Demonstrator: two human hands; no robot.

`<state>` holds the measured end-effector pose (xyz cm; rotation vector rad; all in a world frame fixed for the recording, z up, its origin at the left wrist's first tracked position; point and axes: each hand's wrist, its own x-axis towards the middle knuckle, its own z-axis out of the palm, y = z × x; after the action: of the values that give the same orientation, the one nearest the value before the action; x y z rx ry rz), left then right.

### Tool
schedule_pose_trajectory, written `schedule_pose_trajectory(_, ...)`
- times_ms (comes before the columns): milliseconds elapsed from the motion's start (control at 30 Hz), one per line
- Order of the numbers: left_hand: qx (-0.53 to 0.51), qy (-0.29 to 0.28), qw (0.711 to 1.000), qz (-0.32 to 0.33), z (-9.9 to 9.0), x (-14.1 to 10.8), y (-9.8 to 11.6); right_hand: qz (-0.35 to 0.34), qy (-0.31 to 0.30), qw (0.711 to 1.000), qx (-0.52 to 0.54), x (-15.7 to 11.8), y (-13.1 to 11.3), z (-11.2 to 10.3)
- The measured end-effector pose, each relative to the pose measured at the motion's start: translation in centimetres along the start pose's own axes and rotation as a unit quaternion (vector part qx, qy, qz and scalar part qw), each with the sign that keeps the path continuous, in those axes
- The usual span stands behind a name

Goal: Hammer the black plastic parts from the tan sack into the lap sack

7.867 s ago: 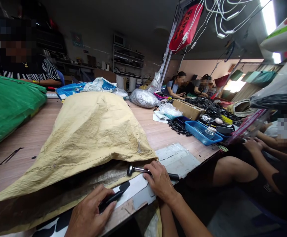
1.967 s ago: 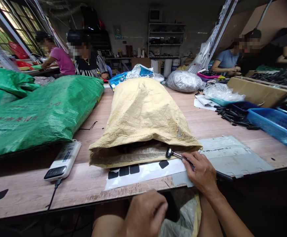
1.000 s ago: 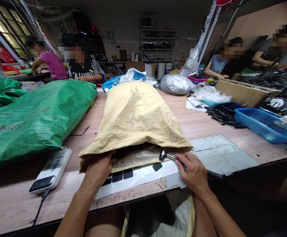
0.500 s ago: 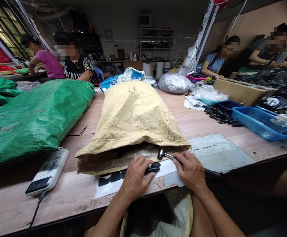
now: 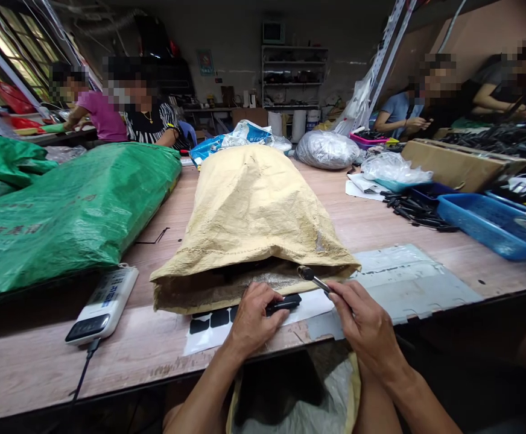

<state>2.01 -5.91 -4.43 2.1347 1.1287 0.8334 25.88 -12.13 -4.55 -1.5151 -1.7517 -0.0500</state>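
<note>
My left hand (image 5: 259, 314) is closed on a black plastic piece (image 5: 290, 301), holding it down near the table's front edge. Under and beside it lies a white sheet with black patches (image 5: 220, 318), partly covered by the hand. In my right hand (image 5: 362, 316) is a small hammer (image 5: 321, 282) with a dark round head and a metal shaft. The hammer head is raised just above the black piece, apart from it. Behind both hands a yellow woven sack (image 5: 256, 211) lies with its mouth gaping towards me; its inside is dark.
A green sack (image 5: 77, 211) and a white power bank (image 5: 104, 307) with a cable lie left. On the right are a grey board (image 5: 421, 283), a blue tray (image 5: 484, 220) and black parts (image 5: 417, 211). Another sack (image 5: 351, 386) hangs open below the edge. Several people sit around.
The hammer head has risen slightly and tilted upward in my right hand. My left hand keeps its hold on the black piece. The whole view has shifted a little.
</note>
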Motion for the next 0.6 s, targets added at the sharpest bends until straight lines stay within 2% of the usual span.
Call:
schedule_pose_trajectory(133, -0.001, 0.007, 1.0, 0.001, 0.2, 0.0, -0.2, 0.018, -0.027, 0.998, 0.053, -1.6, -2.0, -0.3)
schedule_pose_trajectory(233, -0.004, 0.01, 1.0, -0.002, 0.3, 0.0, -0.4, 0.025, -0.04, 0.998, 0.039, -2.4, -2.9, -0.4)
schedule_pose_trajectory(367, -0.006, 0.019, 1.0, -0.004, 0.5, -0.1, -0.4, 0.021, -0.027, 0.999, 0.007, -2.9, -3.6, -0.6)
schedule_pose_trajectory(500, -0.006, 0.023, 1.0, -0.004, 0.6, -0.1, -0.5, 0.003, -0.05, 0.997, -0.054, -3.2, -3.9, -0.3)
schedule_pose_trajectory(600, -0.007, 0.023, 1.0, -0.003, 0.5, -0.1, -0.6, 0.001, -0.052, 0.998, -0.046, -3.1, -4.4, -0.3)
